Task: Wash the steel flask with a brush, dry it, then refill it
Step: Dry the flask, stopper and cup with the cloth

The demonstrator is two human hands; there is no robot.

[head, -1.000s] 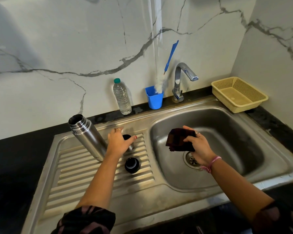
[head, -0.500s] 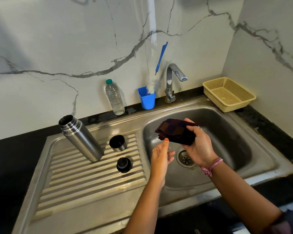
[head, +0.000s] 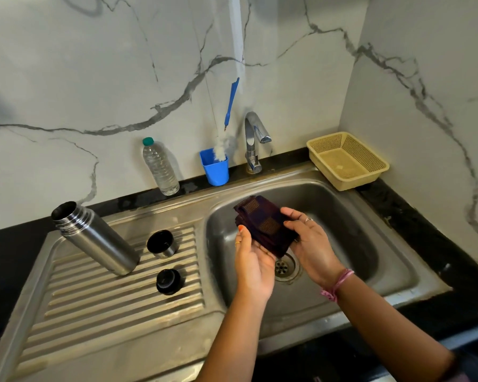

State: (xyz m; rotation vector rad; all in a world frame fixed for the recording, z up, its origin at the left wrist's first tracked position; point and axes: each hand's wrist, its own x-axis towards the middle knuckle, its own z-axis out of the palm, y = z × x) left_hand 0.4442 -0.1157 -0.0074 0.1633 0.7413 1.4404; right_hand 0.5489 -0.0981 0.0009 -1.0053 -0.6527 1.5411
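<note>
The steel flask stands open-mouthed on the ribbed drainboard, left of the basin. Beside it sit its steel cup lid and a black stopper. Over the sink basin both hands hold a folded dark cloth. My right hand grips the cloth's right side, thumb on top. My left hand touches its lower left edge, palm turned up under it. A blue-handled bottle brush stands in a blue cup by the wall.
A chrome tap rises behind the basin. A clear water bottle with a green cap stands on the black counter at the wall. A yellow plastic basket sits at the back right corner. The drain lies below the hands.
My left hand left the cup lid on the drainboard and came right to the cloth. My right hand raised the cloth over the basin. The flask, lid and stopper stayed put.
</note>
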